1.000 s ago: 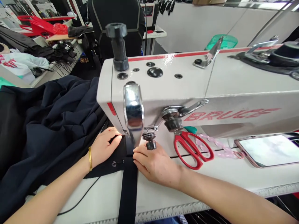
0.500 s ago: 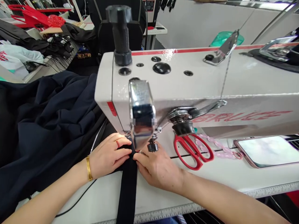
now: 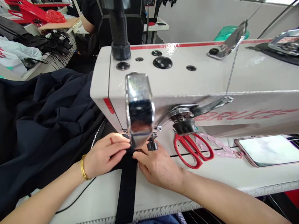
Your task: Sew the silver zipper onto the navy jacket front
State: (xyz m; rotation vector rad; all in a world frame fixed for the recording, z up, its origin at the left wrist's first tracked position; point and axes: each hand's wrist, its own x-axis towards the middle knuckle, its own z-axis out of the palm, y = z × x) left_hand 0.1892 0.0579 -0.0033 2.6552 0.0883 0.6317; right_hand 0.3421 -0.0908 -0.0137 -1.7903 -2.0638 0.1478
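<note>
A dark fabric strip (image 3: pixel 127 189) runs from under the sewing machine head (image 3: pixel 187 81) down over the table's front edge. On its left, my left hand (image 3: pixel 106 154) lies on the dark cloth with fingers stretched toward the needle area; a gold bangle is at the wrist. Thumb and index finger of my right hand (image 3: pixel 158 166) are pressed together at the strip's right edge, close under the machine head. The metal cover hides the needle and some of the right fingers. Bunched navy fabric (image 3: pixel 53 109) spreads to the left, with a zipper (image 3: pixel 97 133) along its edge.
Red-handled scissors (image 3: pixel 193 151) lie right of my right hand, beside a pink bead strand (image 3: pixel 218 146) and a phone (image 3: pixel 268 150). A ruler strip (image 3: pixel 163 210) edges the table. Behind the machine sits a person in black (image 3: pixel 91 18).
The view has shifted slightly. My left hand has slid a little left, away from the strip; my right hand stays nearly in place. A co-worker's arm now shows at the back.
</note>
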